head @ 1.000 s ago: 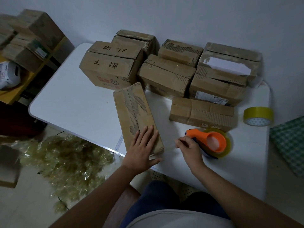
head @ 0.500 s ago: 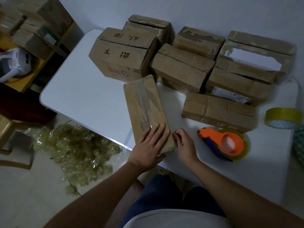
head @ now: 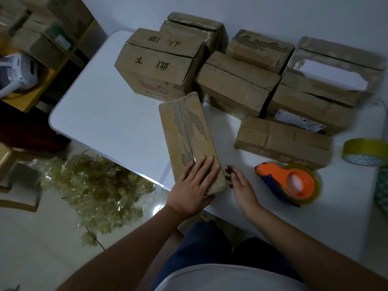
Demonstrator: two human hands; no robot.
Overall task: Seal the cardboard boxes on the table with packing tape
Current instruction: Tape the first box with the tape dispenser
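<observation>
Eight boxes are sitting on the table (head: 100, 114). The left hand (head: 194, 183) is pressing flat, grip wide, on the near box (head: 189, 135); the right hand (head: 241, 185) (fingers relaxed, holding nothing) is lying beside it. One dispenser (head: 294, 183) and one tape roll (head: 365, 152) are resting rightward.

On the white bench (head: 100, 114) the left hand (head: 193, 185) lies flat, fingers straight, on the near end of a long box (head: 186, 131). The right hand (head: 241, 185) rests beside that box, fingertips at its right edge. An orange dispenser (head: 291, 181) lies just right of it, a tape roll (head: 365, 152) farther right, more boxes (head: 237, 85) behind.
</observation>
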